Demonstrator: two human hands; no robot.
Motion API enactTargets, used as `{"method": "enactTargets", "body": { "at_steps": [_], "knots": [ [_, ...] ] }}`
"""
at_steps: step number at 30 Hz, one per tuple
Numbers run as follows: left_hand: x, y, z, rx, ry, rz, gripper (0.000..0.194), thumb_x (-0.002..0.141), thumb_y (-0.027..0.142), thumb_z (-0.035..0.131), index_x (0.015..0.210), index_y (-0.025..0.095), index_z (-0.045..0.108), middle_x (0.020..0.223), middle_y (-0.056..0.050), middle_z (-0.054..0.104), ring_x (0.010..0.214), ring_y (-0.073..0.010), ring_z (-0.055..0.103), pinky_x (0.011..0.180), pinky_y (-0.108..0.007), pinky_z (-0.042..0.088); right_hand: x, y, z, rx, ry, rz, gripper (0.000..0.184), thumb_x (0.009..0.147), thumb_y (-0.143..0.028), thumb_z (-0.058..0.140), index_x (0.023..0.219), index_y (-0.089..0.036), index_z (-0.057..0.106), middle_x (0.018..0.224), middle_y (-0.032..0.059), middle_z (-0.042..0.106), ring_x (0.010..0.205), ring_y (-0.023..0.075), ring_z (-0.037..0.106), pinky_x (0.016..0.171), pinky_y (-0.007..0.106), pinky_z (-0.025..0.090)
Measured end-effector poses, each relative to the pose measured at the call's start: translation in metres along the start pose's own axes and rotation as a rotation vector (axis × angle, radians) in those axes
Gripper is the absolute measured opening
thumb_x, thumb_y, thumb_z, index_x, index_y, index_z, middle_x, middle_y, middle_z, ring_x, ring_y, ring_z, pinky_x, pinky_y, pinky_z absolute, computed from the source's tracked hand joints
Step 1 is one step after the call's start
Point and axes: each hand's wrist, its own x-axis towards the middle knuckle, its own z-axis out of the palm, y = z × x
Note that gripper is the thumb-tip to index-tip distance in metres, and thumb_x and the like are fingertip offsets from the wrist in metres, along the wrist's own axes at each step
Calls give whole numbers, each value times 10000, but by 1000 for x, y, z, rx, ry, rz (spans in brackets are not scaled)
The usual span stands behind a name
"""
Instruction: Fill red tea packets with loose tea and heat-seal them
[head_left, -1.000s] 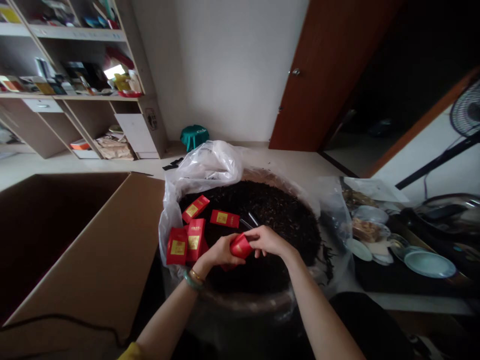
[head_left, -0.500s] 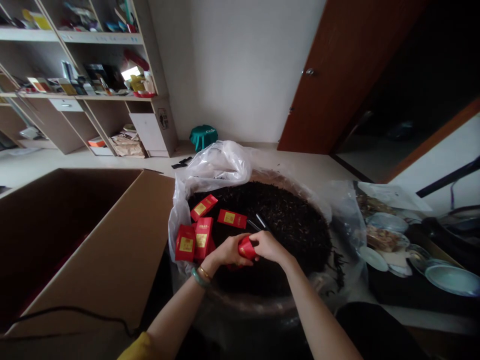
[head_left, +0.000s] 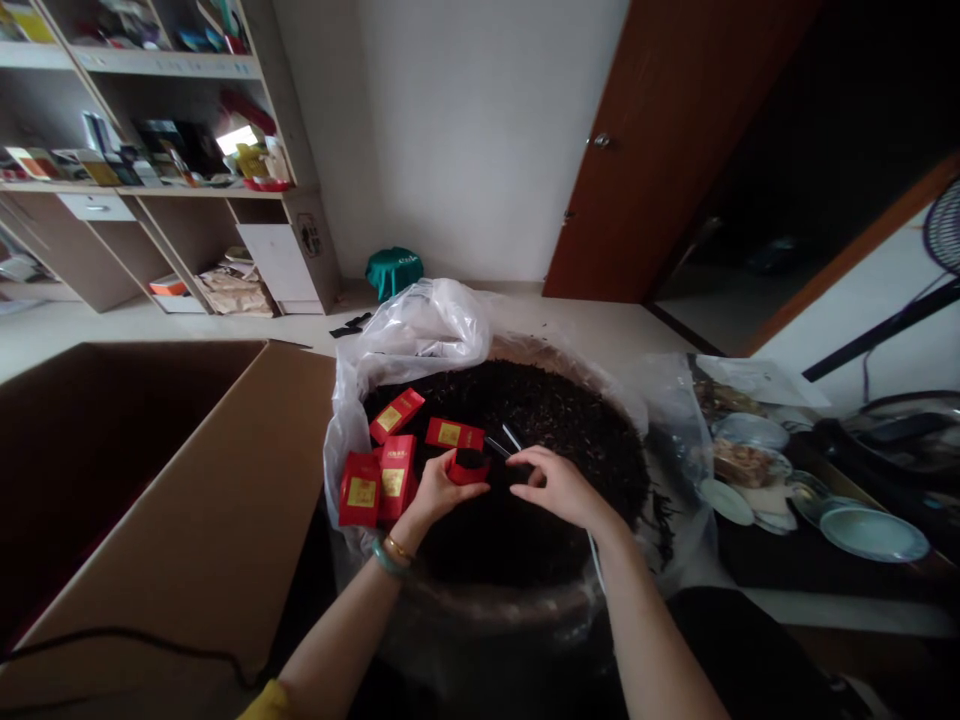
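Observation:
My left hand [head_left: 435, 490] grips a small red packet [head_left: 470, 466] held open at the top, with dark tea visible inside it. My right hand [head_left: 559, 485] is just to its right, fingers curled and pinched over the loose dark tea leaves [head_left: 555, 430]; what it pinches is too small to see. The tea fills a large round tub lined with a clear plastic bag [head_left: 420, 330]. Several filled red packets with gold labels [head_left: 379, 480] lie on the tea at the left. A thin black and silver tool [head_left: 502, 443] rests on the tea beyond my hands.
A big open cardboard box [head_left: 187, 500] stands at the left. At the right, a dark table holds plates [head_left: 874, 535] and dishes of food [head_left: 739, 460]. Shelves [head_left: 150, 180] line the back left wall; a brown door [head_left: 637, 150] is behind.
My hands have separated: the right hand let go of the packet and moved right over the tea. The left hand now holds the packet upright and open.

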Motion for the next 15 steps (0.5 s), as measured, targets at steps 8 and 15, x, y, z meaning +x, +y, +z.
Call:
{"method": "enactTargets", "body": {
  "at_steps": [8, 15],
  "knots": [
    [0, -2, -3, -52, 30, 24, 448, 533, 398, 847, 828, 115, 665, 796, -58, 702, 736, -183, 633, 707, -266, 504, 2, -37, 35, -413, -12, -221, 216, 794, -291, 667, 1001, -227, 682, 1021, 67, 627, 949, 209, 614, 843, 344, 511],
    [2, 0, -2, 97, -73, -32, 415, 562, 412, 819, 823, 125, 672, 721, -8, 659, 661, -145, 581, 608, -215, 444, 14, -23, 38, -585, -130, -108, 181, 858, -233, 592, 720, -188, 700, 825, 43, 646, 725, 154, 627, 684, 256, 473]
  ]
}}
